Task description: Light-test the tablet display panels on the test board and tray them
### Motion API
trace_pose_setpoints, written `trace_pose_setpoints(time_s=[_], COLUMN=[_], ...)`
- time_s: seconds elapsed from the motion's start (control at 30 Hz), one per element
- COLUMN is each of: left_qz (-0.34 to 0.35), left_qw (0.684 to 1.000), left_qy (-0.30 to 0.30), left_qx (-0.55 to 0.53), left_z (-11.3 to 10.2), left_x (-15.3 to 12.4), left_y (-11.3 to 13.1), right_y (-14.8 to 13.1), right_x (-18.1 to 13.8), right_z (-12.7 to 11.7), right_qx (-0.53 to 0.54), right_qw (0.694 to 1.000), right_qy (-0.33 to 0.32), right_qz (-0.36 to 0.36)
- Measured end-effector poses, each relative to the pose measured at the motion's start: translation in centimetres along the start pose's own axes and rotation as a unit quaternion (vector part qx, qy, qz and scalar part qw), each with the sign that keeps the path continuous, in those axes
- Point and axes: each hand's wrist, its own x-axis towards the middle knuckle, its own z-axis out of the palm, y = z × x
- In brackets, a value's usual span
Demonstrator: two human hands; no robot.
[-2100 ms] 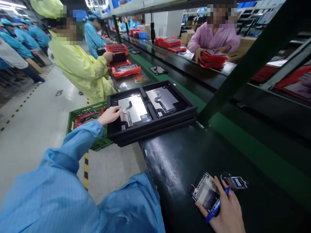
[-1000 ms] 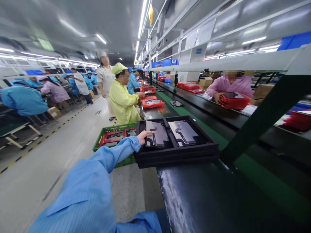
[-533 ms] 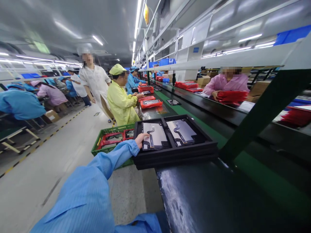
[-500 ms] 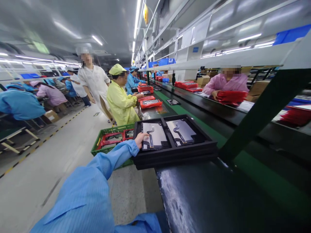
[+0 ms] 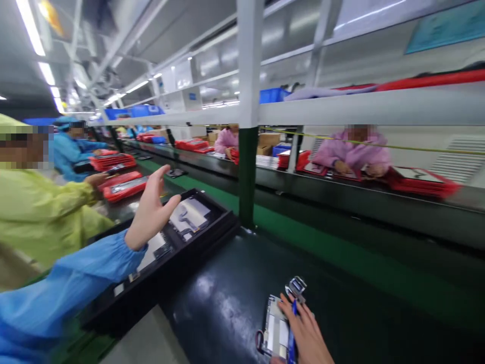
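Observation:
My left hand [image 5: 151, 210] hovers open above the black tray [image 5: 212, 230], fingers spread, holding nothing. The tray's two pockets each hold a silvery panel with a dark flex cable [image 5: 189, 215]. My right hand [image 5: 303, 331] rests near the bottom edge on a small white-and-grey device part [image 5: 276, 331] lying on the black bench [image 5: 235, 283], with a blue pen [image 5: 292, 341] between its fingers. A small metal-and-glass piece [image 5: 297, 287] lies just beyond the fingertips.
A person in a yellow coat [image 5: 41, 212] works close on my left beside red trays [image 5: 123, 184]. A green conveyor belt [image 5: 341, 253] runs past a white-and-green post [image 5: 248, 151]. People in pink [image 5: 352, 154] work across the line.
The view has swung right and down. My left hand has lifted off the tray's left panel and now hovers open. My right hand with the pen is back in view.

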Motion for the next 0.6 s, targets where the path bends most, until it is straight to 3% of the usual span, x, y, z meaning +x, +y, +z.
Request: trace_pose_setpoints(time_s=[0.13, 0.23, 0.4, 0.5, 0.6], left_qz=[0.158, 0.218, 0.198, 0.162, 0.119], left_qw=[0.986, 0.975, 0.974, 0.976, 0.977], left_qy=[-0.047, -0.024, -0.055, -0.065, -0.047], left_qx=[-0.034, -0.021, 0.101, 0.134, 0.169], left_z=[6.4, 10.7, 16.4, 18.2, 18.2], left_x=[8.2, 15.5, 25.3, 27.6, 28.4], left_y=[8.5, 13.5, 18.1, 19.3, 20.0], right_y=[-2.6, -2.5, -0.7, -0.3, -0.6], right_x=[-0.3, -0.4, -0.6, -0.7, -0.8], right_z=[-2.2, -2.0, -0.1, 0.4, 0.3], right_qx=[0.061, 0.086, 0.114, 0.114, 0.121], right_qw=[0.996, 0.994, 0.993, 0.993, 0.992], right_qy=[-0.037, -0.053, -0.006, 0.013, 0.011], right_qz=[0.048, 0.044, -0.022, -0.038, -0.039])
